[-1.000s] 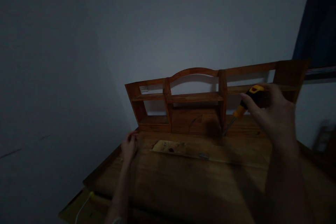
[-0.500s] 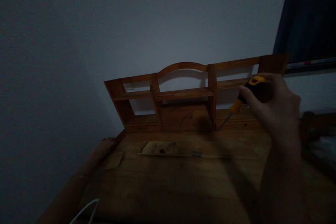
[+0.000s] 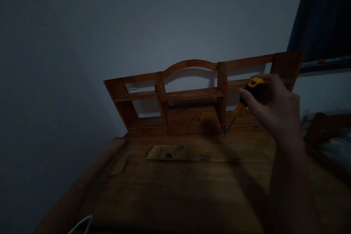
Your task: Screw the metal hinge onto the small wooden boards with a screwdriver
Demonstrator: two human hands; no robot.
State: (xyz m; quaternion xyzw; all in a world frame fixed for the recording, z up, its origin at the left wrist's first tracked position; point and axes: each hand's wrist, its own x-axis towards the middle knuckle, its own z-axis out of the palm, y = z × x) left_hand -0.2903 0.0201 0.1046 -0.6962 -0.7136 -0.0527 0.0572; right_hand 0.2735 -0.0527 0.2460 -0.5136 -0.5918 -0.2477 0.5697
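Note:
My right hand (image 3: 276, 108) grips a screwdriver (image 3: 249, 93) with a yellow and black handle. Its shaft slants down and left, the tip near the foot of the wooden shelf unit (image 3: 192, 94); whether it touches anything I cannot tell. At the left edge of the wooden desk top (image 3: 175, 186) is my left hand (image 3: 116, 144), smeared by motion, so its fingers do not show clearly. A pale torn patch (image 3: 164, 152) runs across the desk top, with a small metal piece (image 3: 205, 158) at its front edge. Another pale patch (image 3: 119, 166) lies close to my left hand.
A plain wall (image 3: 164, 18) rises behind the shelf unit. To the upper right hangs a dark blue curtain (image 3: 326, 14). A white cord (image 3: 82, 222) shows at the lower left, and dim wooden furniture (image 3: 329, 120) stands at the right.
My left hand has moved left, from over the desk top to its left edge. The view has swung right. My right hand keeps hold of the screwdriver.

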